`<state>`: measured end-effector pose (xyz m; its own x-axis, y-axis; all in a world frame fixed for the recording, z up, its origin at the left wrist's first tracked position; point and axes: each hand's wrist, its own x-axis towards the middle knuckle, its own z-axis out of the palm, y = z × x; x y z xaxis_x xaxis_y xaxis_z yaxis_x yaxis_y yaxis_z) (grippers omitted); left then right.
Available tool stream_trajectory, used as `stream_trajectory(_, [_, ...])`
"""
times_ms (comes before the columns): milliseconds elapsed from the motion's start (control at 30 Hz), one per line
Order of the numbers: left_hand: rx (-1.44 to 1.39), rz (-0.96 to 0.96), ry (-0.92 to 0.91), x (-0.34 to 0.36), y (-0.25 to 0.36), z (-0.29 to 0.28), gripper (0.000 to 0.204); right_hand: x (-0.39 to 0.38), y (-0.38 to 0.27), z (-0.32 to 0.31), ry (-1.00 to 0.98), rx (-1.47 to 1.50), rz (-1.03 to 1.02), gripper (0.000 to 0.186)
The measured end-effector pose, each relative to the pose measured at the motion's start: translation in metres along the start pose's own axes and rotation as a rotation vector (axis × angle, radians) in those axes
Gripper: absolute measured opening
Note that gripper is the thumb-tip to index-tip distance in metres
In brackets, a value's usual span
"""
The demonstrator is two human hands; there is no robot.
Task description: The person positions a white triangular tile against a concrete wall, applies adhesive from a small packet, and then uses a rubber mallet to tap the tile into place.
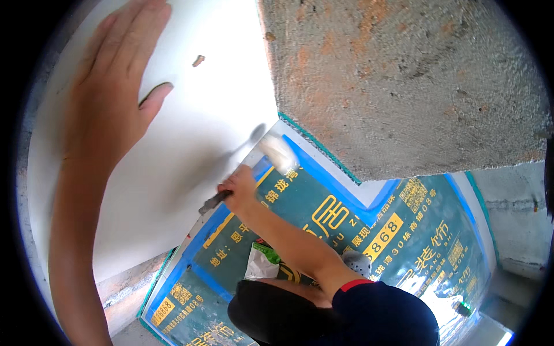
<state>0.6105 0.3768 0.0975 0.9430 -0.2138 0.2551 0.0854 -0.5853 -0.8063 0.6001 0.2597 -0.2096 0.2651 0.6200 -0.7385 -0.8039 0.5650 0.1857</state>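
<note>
A large white wall tile (pixel 190 109) fills the upper left, glossy and smooth. My left hand (pixel 118 69) is spread against it, fingers together and pointing up, thumb out to the side. Beside the tile's lower right edge, my right hand (pixel 239 187) is wrapped round the dark handle of a mallet (pixel 279 154). The mallet's white head is blurred by motion, and its shadow falls on the tile. From this view I cannot tell whether the head touches the tile. A small brown chip or mark (pixel 198 60) shows on the tile's face.
A rough cement wall (pixel 404 86) stands at the upper right. Green printed protective sheeting (pixel 329 207) with blue tape covers the floor. A white and green bag (pixel 261 262) and a grey perforated shoe (pixel 358 263) are near my legs. A small green object (pixel 463 309) lies at the lower right.
</note>
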Motion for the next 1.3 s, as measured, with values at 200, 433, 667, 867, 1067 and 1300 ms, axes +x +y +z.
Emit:
stream_trajectory(200, [-0.129, -0.029, 0.085, 0.000, 0.002, 0.001, 0.091, -0.003, -0.008, 0.015, 0.135, -0.044, -0.208, 0.038])
stream_trajectory(433, [-0.074, -0.040, 0.047, 0.002, 0.003, 0.002, 0.092, 0.012, -0.005, 0.012, -0.015, -0.134, -0.241, 0.026])
stream_trajectory(667, [-0.122, -0.062, -0.028, 0.003, 0.007, -0.006, 0.092, 0.003, -0.008, 0.010, -0.205, -0.176, -0.162, 0.028])
stream_trajectory(867, [0.078, -0.051, -0.144, 0.008, 0.010, -0.016, 0.088, 0.009, -0.006, -0.014, -0.300, -0.576, -0.585, 0.044])
stream_trajectory(1067, [-0.074, -0.034, -0.163, 0.009, 0.006, -0.024, 0.087, 0.040, -0.010, 0.002, -0.332, -0.884, -1.192, 0.035])
stream_trajectory(1300, [0.027, -0.004, -0.126, 0.004, 0.007, -0.021, 0.077, 0.013, -0.029, 0.028, -0.439, -0.640, -0.831, 0.020])
